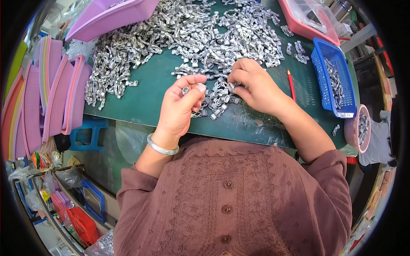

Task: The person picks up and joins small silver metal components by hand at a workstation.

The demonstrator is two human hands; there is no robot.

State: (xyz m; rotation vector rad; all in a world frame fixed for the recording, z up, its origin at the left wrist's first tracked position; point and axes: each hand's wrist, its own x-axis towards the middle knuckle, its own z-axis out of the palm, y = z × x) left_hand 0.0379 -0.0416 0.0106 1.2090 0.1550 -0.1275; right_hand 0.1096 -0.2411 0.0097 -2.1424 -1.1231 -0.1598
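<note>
Small grey-and-white looped cord pieces [183, 30] with ribbed grey ends lie in a large heap on the green table [149, 79]. My left hand [183, 100] is closed, its thumb pressed toward the curled fingers, and the grey end of one looped cord piece [185, 90] shows in it. My right hand [254, 85] is bent over a small cluster of loops [220, 100] at the near side of the heap. Its thumb and fingers come together on a looped piece there, mostly hidden by the fingertips.
A blue basket [318, 77] and a pink bowl [351, 132], both holding more pieces, stand on the right. A red pen [291, 85] lies nearby. Purple bins [117, 21] and stacked pink trays [57, 94] are left; a blue stool [87, 134] stands below.
</note>
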